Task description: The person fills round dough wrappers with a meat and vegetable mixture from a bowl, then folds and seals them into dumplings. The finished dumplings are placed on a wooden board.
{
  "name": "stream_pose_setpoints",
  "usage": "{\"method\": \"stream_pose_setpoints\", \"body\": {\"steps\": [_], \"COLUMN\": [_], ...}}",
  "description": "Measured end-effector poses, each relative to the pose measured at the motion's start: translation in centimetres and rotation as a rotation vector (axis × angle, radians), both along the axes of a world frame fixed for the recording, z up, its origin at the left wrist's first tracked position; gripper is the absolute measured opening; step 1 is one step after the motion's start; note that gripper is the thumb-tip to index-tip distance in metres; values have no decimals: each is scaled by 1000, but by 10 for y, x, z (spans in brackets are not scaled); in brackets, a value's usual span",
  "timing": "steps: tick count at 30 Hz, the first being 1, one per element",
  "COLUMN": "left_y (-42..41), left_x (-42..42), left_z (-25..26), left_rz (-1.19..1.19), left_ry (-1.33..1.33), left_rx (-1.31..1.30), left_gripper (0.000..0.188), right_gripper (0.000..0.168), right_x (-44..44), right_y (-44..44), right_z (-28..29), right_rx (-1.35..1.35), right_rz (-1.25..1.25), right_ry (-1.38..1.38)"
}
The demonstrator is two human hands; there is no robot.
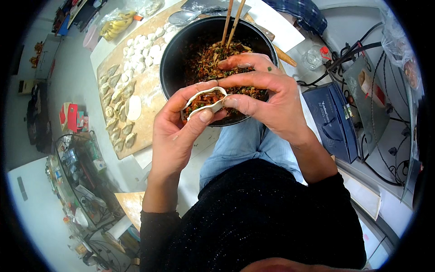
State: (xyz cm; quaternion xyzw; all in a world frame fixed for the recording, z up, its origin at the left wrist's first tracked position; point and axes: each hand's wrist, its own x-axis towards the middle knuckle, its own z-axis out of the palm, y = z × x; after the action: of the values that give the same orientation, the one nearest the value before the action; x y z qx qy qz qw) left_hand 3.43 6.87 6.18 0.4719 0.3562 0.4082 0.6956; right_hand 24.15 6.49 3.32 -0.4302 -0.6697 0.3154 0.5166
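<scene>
My left hand (183, 122) cradles a dumpling wrapper (208, 108) with brown and green filling showing in its gap. The thumb and index finger of my right hand (263, 90) pinch the wrapper's right end. Both hands are over the near part of a black pot (166, 61), which holds chopped filling (207, 57) with two wooden chopsticks (231, 25) standing in it. Left of the pot, on a floured wooden board (148, 127), lie small dough pieces (142, 51), one flat round wrapper (134, 107) and several folded dumplings (127, 128).
A metal spoon (183, 17) lies at the pot's far left edge. A wooden rod (286, 56) sticks out right of the pot. Bagged bananas (117, 25) are at the far left. A clear bottle with a red cap (314, 57) and a blue paper bag (329, 122) are on the right.
</scene>
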Motion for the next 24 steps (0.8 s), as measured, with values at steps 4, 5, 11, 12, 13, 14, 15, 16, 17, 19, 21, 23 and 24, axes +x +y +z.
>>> {"method": "stream_pose_setpoints", "body": {"steps": [4, 5, 11, 12, 13, 14, 15, 16, 17, 19, 21, 23, 24], "left_y": [0, 1, 0, -1, 0, 0, 1, 2, 3, 4, 4, 3, 3], "left_x": [1, 1, 2, 2, 2, 2, 1, 0, -1, -2, -3, -4, -4], "left_z": [0, 0, 0, 0, 2, 4, 5, 3, 1, -2, -3, -5, -5], "left_rz": [-12, -17, -32, -38, -44, -49, -54, -57, -60, -52, -33, -43, -48], "left_ry": [7, 10, -19, -30, -3, 24, 52, 48, 45, 41, 38, 34, 33], "left_rx": [-7, -6, -27, -28, -24, -21, -17, -7, 2, 7, 0, 6, 8], "left_gripper": [40, 40, 44, 45, 47, 49, 50, 51, 52, 53, 53, 53, 53], "right_gripper": [20, 18, 9, 8, 10, 13, 17, 20, 22, 27, 32, 34, 35], "right_x": [-2, -2, -7, -8, -6, -3, -2, -2, -2, -4, -7, -7, -7], "right_y": [2, 2, -1, -1, -1, -1, 0, 0, -1, -2, -3, -2, -1], "right_z": [-1, -1, 2, 3, 2, 1, 0, -1, -1, 0, 3, 5, 6], "right_rx": [49, 52, 120, 135, 168, 202, 236, 251, 267, 261, 220, 219, 217], "right_rz": [-26, -28, -86, -101, -102, -104, -104, -124, -144, -163, -164, -122, -102], "right_ry": [46, 52, -7, -13, -57, -101, -144, -176, -207, -221, -189, -176, -169]}}
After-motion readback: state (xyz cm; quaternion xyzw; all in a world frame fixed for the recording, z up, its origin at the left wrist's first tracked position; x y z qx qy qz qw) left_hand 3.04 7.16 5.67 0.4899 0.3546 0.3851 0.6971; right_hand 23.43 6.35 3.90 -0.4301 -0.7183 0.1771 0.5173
